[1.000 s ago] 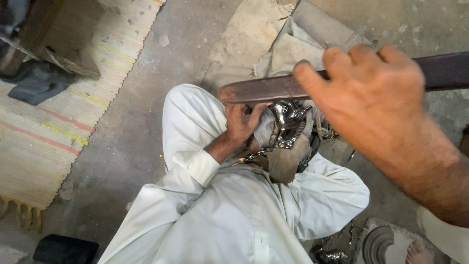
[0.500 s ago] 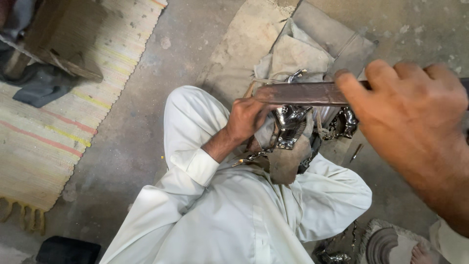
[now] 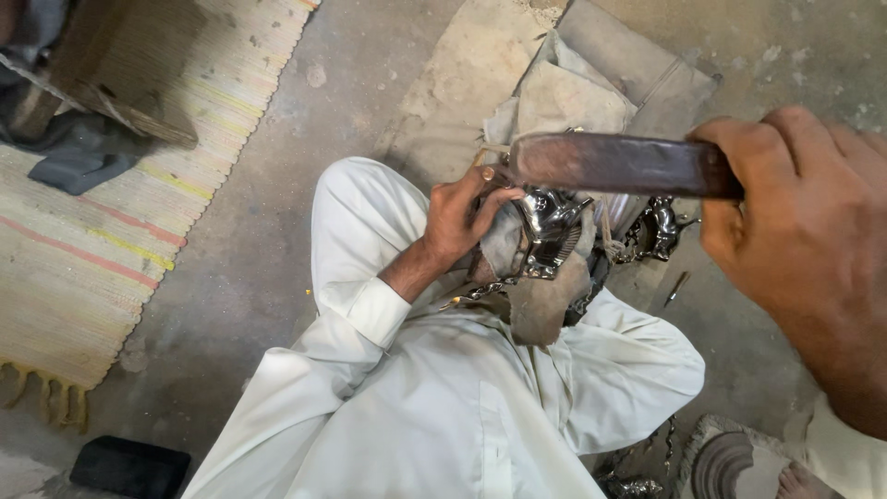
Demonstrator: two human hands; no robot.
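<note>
I sit on the floor in white clothes. My left hand (image 3: 462, 217) presses a shiny, ornate metal piece (image 3: 550, 226) against a worn grey cloth (image 3: 536, 305) on my lap; a thin chain (image 3: 485, 289) hangs from the piece. My right hand (image 3: 804, 222) is raised close to the camera and grips one end of a flat, dark, rusty metal bar (image 3: 610, 164). The bar's free end points left and lies above the shiny piece. Behind the bar sits a second shiny metal part (image 3: 658, 229), partly hidden.
Grey sacking (image 3: 591, 83) lies on the concrete floor ahead of my knees. A striped woven rug (image 3: 102, 231) covers the left, with a wooden box (image 3: 111, 74) and dark cloth (image 3: 78, 157) on it. A black block (image 3: 129, 465) lies bottom left, a small nail (image 3: 675, 288) at the right.
My right hand has drawn the bar to the right, so its free end now lies over the shiny piece instead of past my left hand. My left hand keeps its hold.
</note>
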